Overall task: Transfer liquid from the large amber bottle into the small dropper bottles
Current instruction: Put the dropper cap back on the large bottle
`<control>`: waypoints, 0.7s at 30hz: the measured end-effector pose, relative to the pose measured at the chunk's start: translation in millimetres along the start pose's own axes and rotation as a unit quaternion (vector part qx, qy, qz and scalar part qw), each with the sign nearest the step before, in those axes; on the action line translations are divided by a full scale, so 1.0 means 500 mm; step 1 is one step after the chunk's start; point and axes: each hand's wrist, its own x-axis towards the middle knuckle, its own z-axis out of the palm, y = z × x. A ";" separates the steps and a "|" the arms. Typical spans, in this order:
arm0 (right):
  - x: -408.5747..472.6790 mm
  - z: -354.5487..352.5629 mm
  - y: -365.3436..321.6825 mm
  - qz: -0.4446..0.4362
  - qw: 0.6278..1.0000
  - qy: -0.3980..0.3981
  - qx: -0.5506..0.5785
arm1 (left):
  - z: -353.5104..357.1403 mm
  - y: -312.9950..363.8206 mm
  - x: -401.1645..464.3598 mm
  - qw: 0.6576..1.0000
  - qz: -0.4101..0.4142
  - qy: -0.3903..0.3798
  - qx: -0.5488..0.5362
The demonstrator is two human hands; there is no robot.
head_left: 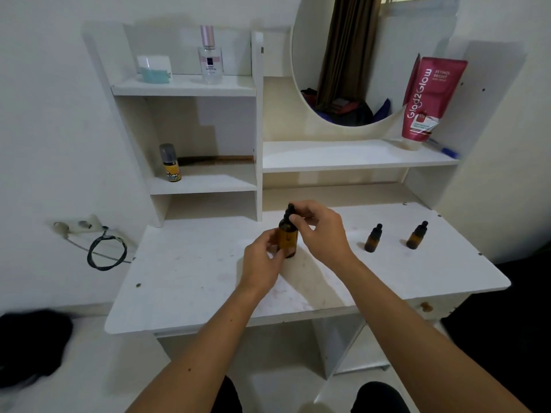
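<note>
Surface (185,281): white, scuffed, spreading under both hands.

Large amber bottle (288,238): upright between the hands, base on or just above the surface, cannot tell which. Left hand (262,263) grips its body; right hand (320,231) pinches the black dropper cap (289,214) from above.

2 small dropper bottles (373,239), (416,236): capped, standing well right of the right hand.

Risks: a loose left grip lets the bottle spin or tip while uncapping, spilling liquid; the right forearm swinging outward could knock the small bottles.

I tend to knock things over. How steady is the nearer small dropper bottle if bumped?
The small dropper bottle looks tall and narrow, so probably tippy. It seems light, likely sliding easily on the smooth tabletop.
</note>
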 end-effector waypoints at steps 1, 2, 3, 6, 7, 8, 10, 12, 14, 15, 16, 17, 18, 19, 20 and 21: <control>0.003 0.001 -0.002 0.012 1.000 0.010 0.009 | 0.000 0.000 0.000 1.000 0.003 0.000 0.003; 0.005 0.002 -0.004 0.024 0.999 0.020 0.014 | 0.000 -0.001 0.000 1.000 0.005 0.000 0.005; 0.007 0.001 -0.005 0.033 0.999 0.028 0.014 | 0.000 -0.001 0.000 1.000 0.006 -0.001 0.007; 0.005 -0.002 -0.007 0.024 0.999 0.032 0.012 | 0.002 -0.002 -0.001 1.000 -0.003 -0.001 0.007; 0.005 -0.003 -0.007 0.016 1.000 0.022 0.009 | 0.003 -0.002 -0.001 1.000 -0.007 0.002 0.010; 0.006 -0.004 -0.009 0.012 1.000 0.009 0.000 | 0.003 -0.003 0.000 1.000 -0.008 0.004 0.013; 0.009 -0.004 -0.006 0.029 0.999 -0.003 -0.013 | 0.004 -0.004 0.001 1.000 -0.007 0.007 0.017; 0.012 -0.006 -0.002 0.058 0.998 0.017 -0.015 | 0.005 -0.004 -0.001 1.000 -0.008 0.007 0.020; 0.011 -0.009 0.001 0.057 0.998 0.026 -0.011 | 0.006 -0.002 -0.002 1.000 -0.010 0.005 0.016; 0.010 -0.011 -0.001 0.043 0.999 0.015 -0.008 | 0.007 -0.002 -0.002 1.000 -0.011 0.004 0.013; 0.008 -0.012 -0.005 0.027 1.000 -0.004 -0.011 | 0.007 -0.002 -0.001 1.000 -0.010 0.005 0.014; 0.008 -0.011 -0.006 0.012 1.000 -0.024 -0.016 | 0.006 -0.003 -0.001 1.000 -0.009 0.007 0.015; 0.009 -0.009 -0.006 0.007 0.999 -0.037 -0.023 | 0.006 -0.004 0.000 1.000 -0.007 0.009 0.016; 0.011 -0.006 -0.006 0.015 0.999 -0.039 -0.024 | 0.005 -0.005 0.000 1.000 -0.006 0.008 0.016; 0.013 -0.005 -0.006 0.035 0.999 -0.033 -0.015 | 0.004 -0.006 -0.001 1.000 -0.004 0.007 0.018; 0.015 -0.004 -0.006 0.056 0.998 -0.023 -0.005 | 0.005 -0.006 -0.002 1.000 -0.002 0.005 0.020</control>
